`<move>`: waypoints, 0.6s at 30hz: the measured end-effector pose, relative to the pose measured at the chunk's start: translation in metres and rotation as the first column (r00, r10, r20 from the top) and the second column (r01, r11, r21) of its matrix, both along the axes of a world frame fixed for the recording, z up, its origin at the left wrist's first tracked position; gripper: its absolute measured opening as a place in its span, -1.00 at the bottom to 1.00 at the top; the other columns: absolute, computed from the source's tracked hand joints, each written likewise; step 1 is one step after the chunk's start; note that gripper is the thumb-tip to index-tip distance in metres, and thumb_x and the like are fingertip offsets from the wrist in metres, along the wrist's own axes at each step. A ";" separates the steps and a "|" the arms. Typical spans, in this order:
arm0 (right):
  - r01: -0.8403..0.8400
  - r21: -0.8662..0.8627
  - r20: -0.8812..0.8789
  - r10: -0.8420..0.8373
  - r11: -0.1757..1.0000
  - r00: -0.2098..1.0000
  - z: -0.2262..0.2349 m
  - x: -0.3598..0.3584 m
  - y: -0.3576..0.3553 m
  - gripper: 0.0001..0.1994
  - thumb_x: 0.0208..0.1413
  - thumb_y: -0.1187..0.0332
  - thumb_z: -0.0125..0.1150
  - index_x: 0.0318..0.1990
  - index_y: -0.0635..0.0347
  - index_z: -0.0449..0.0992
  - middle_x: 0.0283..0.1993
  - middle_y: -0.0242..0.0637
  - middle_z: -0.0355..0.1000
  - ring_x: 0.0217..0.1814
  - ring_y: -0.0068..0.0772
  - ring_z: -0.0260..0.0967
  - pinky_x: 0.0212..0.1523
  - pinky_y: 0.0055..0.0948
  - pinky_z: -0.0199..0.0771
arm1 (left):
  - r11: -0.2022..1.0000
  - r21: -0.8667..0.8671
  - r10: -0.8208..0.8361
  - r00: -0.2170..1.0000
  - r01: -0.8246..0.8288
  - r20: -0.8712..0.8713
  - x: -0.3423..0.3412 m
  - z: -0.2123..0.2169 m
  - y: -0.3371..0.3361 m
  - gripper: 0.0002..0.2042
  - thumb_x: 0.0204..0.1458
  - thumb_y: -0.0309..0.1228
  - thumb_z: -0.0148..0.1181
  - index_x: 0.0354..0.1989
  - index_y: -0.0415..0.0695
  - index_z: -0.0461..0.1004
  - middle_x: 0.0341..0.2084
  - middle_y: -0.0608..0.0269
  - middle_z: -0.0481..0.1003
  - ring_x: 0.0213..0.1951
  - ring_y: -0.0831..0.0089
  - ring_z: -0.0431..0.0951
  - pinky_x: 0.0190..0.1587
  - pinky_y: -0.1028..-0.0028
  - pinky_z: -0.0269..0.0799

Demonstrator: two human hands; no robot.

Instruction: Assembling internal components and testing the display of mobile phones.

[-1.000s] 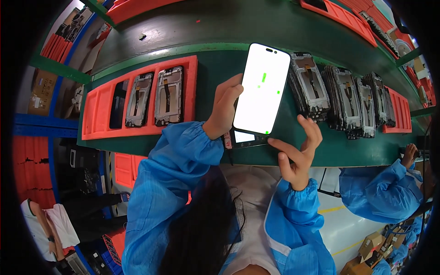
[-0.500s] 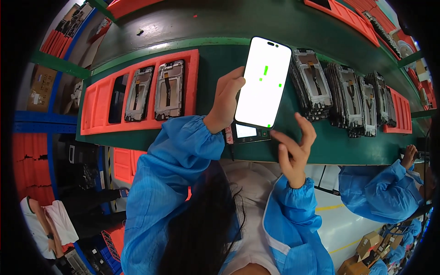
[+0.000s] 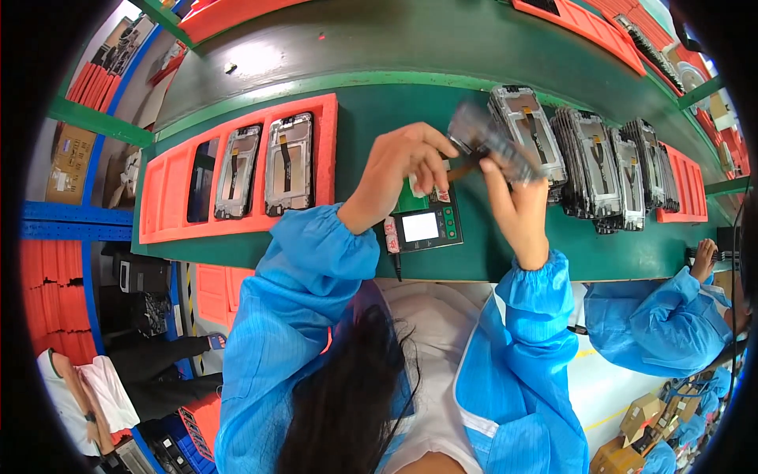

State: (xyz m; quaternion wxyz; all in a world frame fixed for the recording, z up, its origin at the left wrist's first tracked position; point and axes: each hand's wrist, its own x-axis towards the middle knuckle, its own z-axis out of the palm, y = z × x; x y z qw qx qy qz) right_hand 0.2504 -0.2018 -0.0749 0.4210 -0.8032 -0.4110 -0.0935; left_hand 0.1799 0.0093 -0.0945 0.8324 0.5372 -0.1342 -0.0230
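Screen-up a second ago, the blurred grey phone panel (image 3: 493, 146) now flips, pinched between left hand (image 3: 403, 170) and right hand (image 3: 517, 209), at 12 o'clock of the small black tester box (image 3: 422, 225).

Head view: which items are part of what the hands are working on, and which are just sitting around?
In hand:
- left hand and right hand, both on the blurred grey phone screen panel
- small black tester box with lit white screen, right under the hands

Lying about:
- orange foam tray with three frames
- row of stacked grey screen frames
- green bench top
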 end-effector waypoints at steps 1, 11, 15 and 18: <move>0.031 0.044 -0.182 -0.023 0.999 0.983 -0.003 -0.001 0.000 -0.82 0.21 0.36 0.06 -0.16 0.20 0.56 -0.26 -0.28 0.52 -0.25 -0.54 0.41 -0.12 -0.51 0.34 | 1.000 -0.001 -0.005 1.000 0.005 0.000 0.000 -0.001 -0.004 -0.79 0.14 -0.40 0.05 -0.13 -0.24 0.47 -0.28 0.27 0.54 -0.33 0.60 0.51 -0.34 0.53 0.44; 0.133 0.558 -0.687 0.366 0.819 0.627 -0.008 -0.001 0.015 -0.76 0.26 0.25 0.06 -0.21 0.25 0.53 -0.29 -0.46 0.49 -0.31 -0.73 0.33 -0.28 -0.63 0.28 | 0.310 0.388 0.150 0.448 -0.868 0.881 0.007 0.003 -0.032 -0.73 -0.24 -0.61 0.38 -0.30 -0.12 0.53 -0.39 0.28 0.49 -0.40 0.35 0.50 -0.38 0.45 0.41; 0.143 0.566 -0.698 0.380 0.812 0.607 0.000 -0.005 0.017 -0.77 0.26 0.25 0.07 -0.18 0.24 0.53 -0.26 -0.45 0.50 -0.28 -0.74 0.32 -0.26 -0.62 0.27 | 0.243 0.388 0.100 0.421 -0.889 0.902 0.008 0.002 -0.031 -0.73 -0.26 -0.59 0.38 -0.32 -0.11 0.53 -0.39 0.29 0.48 -0.40 0.33 0.50 -0.36 0.43 0.42; 0.156 0.566 -0.695 0.366 0.810 0.619 0.002 -0.008 0.018 -0.77 0.26 0.25 0.07 -0.17 0.23 0.53 -0.24 -0.44 0.50 -0.26 -0.74 0.33 -0.24 -0.61 0.28 | 0.218 0.391 0.077 0.416 -0.894 0.906 0.006 0.002 -0.031 -0.73 -0.26 -0.59 0.35 -0.32 -0.10 0.51 -0.38 0.32 0.46 -0.39 0.33 0.49 -0.33 0.43 0.43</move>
